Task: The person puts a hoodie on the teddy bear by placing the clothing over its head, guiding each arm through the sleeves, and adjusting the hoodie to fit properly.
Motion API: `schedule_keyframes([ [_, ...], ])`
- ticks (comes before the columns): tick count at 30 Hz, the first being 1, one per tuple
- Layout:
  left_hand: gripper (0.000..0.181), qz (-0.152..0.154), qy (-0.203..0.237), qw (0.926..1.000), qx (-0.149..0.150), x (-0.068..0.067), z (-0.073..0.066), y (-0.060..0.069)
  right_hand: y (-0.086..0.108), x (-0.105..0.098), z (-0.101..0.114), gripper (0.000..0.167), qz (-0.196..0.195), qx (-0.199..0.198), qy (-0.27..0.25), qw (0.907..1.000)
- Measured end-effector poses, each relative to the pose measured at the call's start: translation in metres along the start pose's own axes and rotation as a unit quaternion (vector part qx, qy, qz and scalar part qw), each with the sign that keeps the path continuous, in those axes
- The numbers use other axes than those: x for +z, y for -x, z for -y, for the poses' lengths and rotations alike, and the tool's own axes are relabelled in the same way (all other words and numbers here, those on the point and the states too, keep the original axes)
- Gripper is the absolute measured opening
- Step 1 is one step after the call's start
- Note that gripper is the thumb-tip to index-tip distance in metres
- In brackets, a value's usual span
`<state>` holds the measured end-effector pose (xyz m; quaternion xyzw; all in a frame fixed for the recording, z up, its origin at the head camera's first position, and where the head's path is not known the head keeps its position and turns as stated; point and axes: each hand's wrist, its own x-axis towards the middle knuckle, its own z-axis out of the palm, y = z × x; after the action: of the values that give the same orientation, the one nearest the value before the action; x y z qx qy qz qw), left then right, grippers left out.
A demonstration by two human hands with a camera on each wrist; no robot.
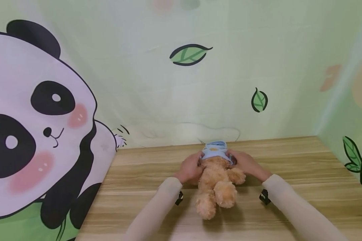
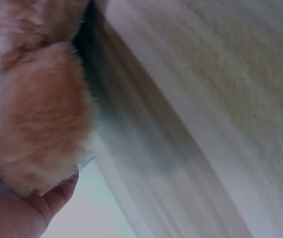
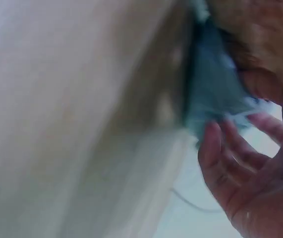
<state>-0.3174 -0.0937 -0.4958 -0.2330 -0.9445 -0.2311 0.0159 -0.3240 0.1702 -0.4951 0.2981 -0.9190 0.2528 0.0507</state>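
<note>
The left hand [image 1: 191, 168] grips a toy [image 1: 215, 174] by one side while the right hand [image 1: 246, 164] pinches its shirt [image 1: 213, 151]; the toy lies between both hands, legs [image 1: 206, 205] nearer the camera, table [image 1: 135, 187] beneath.

The plush toy [image 1: 214, 177] is golden brown, the cloth [image 1: 212, 152] at its far end light blue with a small yellowish mark. Tan and brown wood grain streaks the table [image 1: 289, 164]. The sleeves [image 1: 157, 209] are off-white. Black-outlined green leaves [image 1: 189, 55] dot the pale green far backdrop [image 1: 132, 83]; the panda [image 1: 15, 87] at left is black and white, pink-cheeked.
</note>
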Motion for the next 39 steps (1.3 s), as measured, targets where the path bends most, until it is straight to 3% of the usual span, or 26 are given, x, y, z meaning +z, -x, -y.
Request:
schedule_keyframes([
  [4,0.044,0.006,0.067,0.9976,-0.016,-0.008,-0.005,0.005,0.000,-0.012,0.007,0.026,0.008,0.024,-0.056,0.9981],
  [7,0.056,0.022,0.101,0.9946,-0.015,-0.010,-0.006,0.008,0.000,-0.017,0.015,0.034,0.018,0.029,-0.094,0.9950],
  [13,0.071,0.055,0.125,0.9906,-0.009,-0.007,-0.005,0.011,0.007,-0.014,0.026,0.060,0.035,0.034,-0.045,0.9978],
  [17,0.073,0.066,0.125,0.9899,0.002,-0.005,-0.007,0.013,0.011,-0.003,0.026,0.048,-0.007,0.013,-0.015,0.9998],
  [21,0.056,0.025,0.102,0.9942,0.021,0.002,-0.014,0.013,0.014,0.009,0.025,0.033,-0.058,0.002,0.026,0.9980],
  [27,0.027,-0.055,0.047,0.9973,0.014,0.016,-0.024,0.011,0.016,0.015,0.029,0.021,-0.104,-0.002,0.063,0.9926],
  [34,0.016,-0.120,-0.041,0.9902,0.059,0.023,-0.028,0.014,0.011,0.017,0.036,0.039,-0.103,-0.043,0.093,0.9894],
  [39,0.014,-0.133,-0.089,0.9843,0.074,0.025,-0.031,0.018,0.011,0.019,0.039,0.046,-0.100,-0.054,0.107,0.9877],
])
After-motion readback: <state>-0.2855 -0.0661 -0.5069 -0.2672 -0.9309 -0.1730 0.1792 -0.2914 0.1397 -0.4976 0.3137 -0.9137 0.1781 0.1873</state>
